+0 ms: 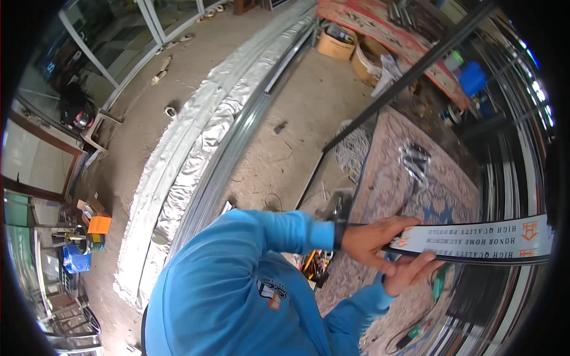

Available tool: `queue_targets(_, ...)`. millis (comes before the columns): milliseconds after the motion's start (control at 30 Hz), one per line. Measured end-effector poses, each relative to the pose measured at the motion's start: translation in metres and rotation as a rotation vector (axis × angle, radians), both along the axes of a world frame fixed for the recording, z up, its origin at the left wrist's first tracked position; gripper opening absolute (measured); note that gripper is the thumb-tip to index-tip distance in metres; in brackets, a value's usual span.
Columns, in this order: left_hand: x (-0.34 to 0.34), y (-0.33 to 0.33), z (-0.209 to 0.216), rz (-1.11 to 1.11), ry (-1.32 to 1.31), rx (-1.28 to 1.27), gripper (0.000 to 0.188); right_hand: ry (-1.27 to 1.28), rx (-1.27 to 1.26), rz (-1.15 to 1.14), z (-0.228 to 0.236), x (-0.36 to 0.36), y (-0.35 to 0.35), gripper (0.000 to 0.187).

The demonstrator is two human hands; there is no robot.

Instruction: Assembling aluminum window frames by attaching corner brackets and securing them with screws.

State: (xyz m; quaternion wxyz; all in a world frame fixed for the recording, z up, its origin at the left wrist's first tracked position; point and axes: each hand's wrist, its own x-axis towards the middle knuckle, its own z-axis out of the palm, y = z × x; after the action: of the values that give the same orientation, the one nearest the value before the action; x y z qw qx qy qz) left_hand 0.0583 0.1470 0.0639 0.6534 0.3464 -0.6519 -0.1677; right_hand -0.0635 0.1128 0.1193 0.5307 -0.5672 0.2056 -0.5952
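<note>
The left hand (369, 242), below a dark wristband (340, 224), closes its fingers around one end of a long flat dark-edged profile with white printed film (469, 242), extending rightward above a pinkish patterned carpet (380, 178). The right hand (407, 275) touches its lower edge; whether these fingers grip, I cannot tell.

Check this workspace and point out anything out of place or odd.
The pale cord lies in a loose, tangled heap beside the patterned rug, and a small dark object sits on the floor. Both look stray and untidy. No spill is evident.
</note>
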Motion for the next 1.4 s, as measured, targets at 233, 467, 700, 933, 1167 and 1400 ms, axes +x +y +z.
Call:
queue_targets(233,0.17,0.078,0.051,0.453,-0.063,0.027,0.082,0.296,-0.244,0.688,0.023,0.139,0.003,0.109)
queue_targets(467,0.284,0.154,0.058,0.822,0.046,0.183,0.044,0.323,-0.615,-0.043,0.044,0.34,-0.122,0.044)
queue_targets(700,0.28,0.183,0.047,0.972,0.395,0.069,0.054,0.207,-0.588,1.372,-0.083,0.495,0.089,0.049)
queue_targets(933,0.261,0.129,0.034,1.839,0.573,-0.306,0.073,0.184,-0.576,1.899,-0.077,0.473,0.104,0.055)
queue_targets(1167,0.251,0.118,0.031,1.868,0.558,-0.328,0.087,0.266,-0.52,2.034,-0.101,0.505,0.087,0.061)
queue_targets(1400,0.258,0.124,0.025,1.78,0.557,-0.203,0.088,0.433,-0.36,1.919,-0.116,0.555,0.058,0.067)
